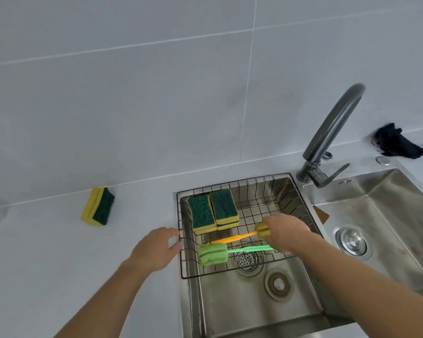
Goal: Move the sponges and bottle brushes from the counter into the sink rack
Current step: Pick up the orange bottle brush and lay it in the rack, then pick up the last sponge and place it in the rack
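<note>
Sponges: one on counter [98, 207], two stacks in rack [202, 214] [224, 206]. Bottle brushes: two, orange [244, 235], green [220, 253].

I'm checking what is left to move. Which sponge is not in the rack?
The sponge lying alone on the counter by the wall, left of the sink; the other sponges sit stacked inside the wire rack.

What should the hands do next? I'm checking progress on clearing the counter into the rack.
Probably let the right hand release the yellow brush into the rack, then reach for the sponge on the counter. The green brush and sponge stacks already lie in the rack; that one sponge appears to be all that's left outside.
</note>
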A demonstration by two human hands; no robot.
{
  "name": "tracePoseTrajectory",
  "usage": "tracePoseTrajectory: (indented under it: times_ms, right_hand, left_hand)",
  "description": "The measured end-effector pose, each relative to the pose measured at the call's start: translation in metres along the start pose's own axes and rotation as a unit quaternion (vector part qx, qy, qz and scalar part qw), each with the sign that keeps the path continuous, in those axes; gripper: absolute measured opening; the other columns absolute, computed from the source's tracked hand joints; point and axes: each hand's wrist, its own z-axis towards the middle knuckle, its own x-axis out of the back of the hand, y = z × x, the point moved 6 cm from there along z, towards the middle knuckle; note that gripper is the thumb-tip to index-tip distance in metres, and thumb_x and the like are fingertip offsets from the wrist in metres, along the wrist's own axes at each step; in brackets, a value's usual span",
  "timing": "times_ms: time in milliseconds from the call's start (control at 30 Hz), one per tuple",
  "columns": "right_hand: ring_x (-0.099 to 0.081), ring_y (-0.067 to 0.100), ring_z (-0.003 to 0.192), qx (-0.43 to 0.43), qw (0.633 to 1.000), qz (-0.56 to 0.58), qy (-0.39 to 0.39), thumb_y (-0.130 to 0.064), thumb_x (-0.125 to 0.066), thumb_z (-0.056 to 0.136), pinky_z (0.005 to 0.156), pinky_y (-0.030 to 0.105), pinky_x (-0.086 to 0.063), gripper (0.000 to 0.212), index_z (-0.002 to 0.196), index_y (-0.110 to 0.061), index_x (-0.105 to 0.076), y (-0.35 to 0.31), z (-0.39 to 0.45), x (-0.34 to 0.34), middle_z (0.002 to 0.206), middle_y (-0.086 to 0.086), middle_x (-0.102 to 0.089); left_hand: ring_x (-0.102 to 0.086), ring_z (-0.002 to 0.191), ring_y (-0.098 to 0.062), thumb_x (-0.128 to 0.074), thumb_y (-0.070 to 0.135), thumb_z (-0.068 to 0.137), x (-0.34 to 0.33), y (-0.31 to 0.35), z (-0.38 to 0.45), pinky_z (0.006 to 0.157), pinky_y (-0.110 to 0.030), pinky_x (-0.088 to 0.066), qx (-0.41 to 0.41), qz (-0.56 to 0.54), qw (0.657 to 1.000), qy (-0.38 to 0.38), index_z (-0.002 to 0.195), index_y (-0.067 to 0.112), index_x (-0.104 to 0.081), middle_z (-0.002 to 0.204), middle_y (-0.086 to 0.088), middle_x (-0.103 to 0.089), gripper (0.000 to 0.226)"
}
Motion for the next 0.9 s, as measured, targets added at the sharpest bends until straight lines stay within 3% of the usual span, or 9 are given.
tracePoseTrajectory:
  times_ms: [100, 400, 533, 633, 733, 833, 900]
  right_hand:
    - [-0.063, 0.026, 0.094, -0.001, 1.000, 0.000, 0.006, -0.024, -0.052, 0.089, 0.081, 0.040, -0.057, 0.030, 0.117, -0.020, -0.058, -0.021, -0.003, 0.009, 0.109, 0.004, -0.067]
    - [-0.062, 0.029, 0.105, 0.020, 0.998, -0.052, 0.013, -0.027, -0.051, 0.090, 0.085, 0.042, -0.056, 0.040, 0.129, -0.018, -0.053, -0.114, 0.001, 0.038, 0.123, 0.006, -0.063]
    - [-0.058, 0.025, 0.091, 0.044, 0.996, -0.071, 0.011, -0.029, -0.051, 0.093, 0.076, 0.036, -0.053, 0.031, 0.121, -0.016, -0.054, -0.167, 0.005, 0.042, 0.104, 0.003, -0.061]
    - [-0.057, 0.024, 0.086, 0.056, 0.995, -0.074, 0.018, -0.027, -0.050, 0.092, 0.075, 0.036, -0.054, 0.013, 0.101, -0.017, -0.053, -0.209, 0.008, 0.046, 0.091, 0.000, -0.056]
    - [-0.060, 0.026, 0.094, 0.066, 0.995, -0.074, 0.024, -0.026, -0.049, 0.092, 0.077, 0.036, -0.053, 0.012, 0.100, -0.018, -0.054, -0.245, 0.012, 0.048, 0.100, 0.001, -0.061]
    - [-0.057, 0.027, 0.113, 0.070, 0.994, -0.081, 0.024, -0.029, -0.049, 0.093, 0.086, 0.036, -0.051, 0.035, 0.125, -0.016, -0.055, -0.279, 0.019, 0.050, 0.123, 0.003, -0.060]
    - [-0.056, 0.027, 0.117, 0.069, 0.994, -0.087, 0.024, -0.032, -0.050, 0.094, 0.091, 0.037, -0.051, 0.042, 0.132, -0.017, -0.052, -0.299, 0.025, 0.052, 0.127, 0.004, -0.059]
  left_hand:
    - [-0.048, 0.125, -0.014, -0.052, 0.044, 0.094, 0.013, -0.037, -0.014, 0.106, -0.027, -0.037, 0.041, -0.030, 0.999, 0.019, 0.135, 0.028, -0.049, 0.142, 0.005, -0.048, 0.045]
    - [-0.057, 0.106, -0.013, -0.060, 0.040, 0.090, 0.047, -0.156, -0.076, 0.090, -0.024, -0.044, 0.124, -0.072, 0.987, 0.066, 0.123, 0.023, -0.060, 0.123, 0.002, -0.061, 0.037]
    - [-0.057, 0.101, -0.014, -0.061, 0.039, 0.089, 0.066, -0.202, -0.095, 0.089, -0.026, -0.046, 0.141, -0.085, 0.982, 0.087, 0.120, 0.023, -0.062, 0.119, 0.001, -0.062, 0.034]
    - [-0.059, 0.101, -0.015, -0.061, 0.039, 0.089, 0.081, -0.232, -0.102, 0.090, -0.028, -0.048, 0.144, -0.086, 0.981, 0.094, 0.118, 0.024, -0.063, 0.116, 0.002, -0.063, 0.033]
    - [-0.060, 0.098, -0.015, -0.062, 0.039, 0.088, 0.096, -0.256, -0.104, 0.090, -0.031, -0.049, 0.140, -0.086, 0.981, 0.102, 0.115, 0.025, -0.065, 0.113, 0.003, -0.064, 0.031]
    - [-0.061, 0.096, -0.015, -0.063, 0.038, 0.087, 0.110, -0.280, -0.102, 0.090, -0.033, -0.050, 0.137, -0.098, 0.979, 0.113, 0.114, 0.024, -0.065, 0.112, 0.003, -0.065, 0.030]
    - [-0.061, 0.096, -0.015, -0.062, 0.038, 0.087, 0.117, -0.292, -0.099, 0.090, -0.032, -0.050, 0.134, -0.105, 0.979, 0.116, 0.114, 0.025, -0.065, 0.112, 0.003, -0.065, 0.030]
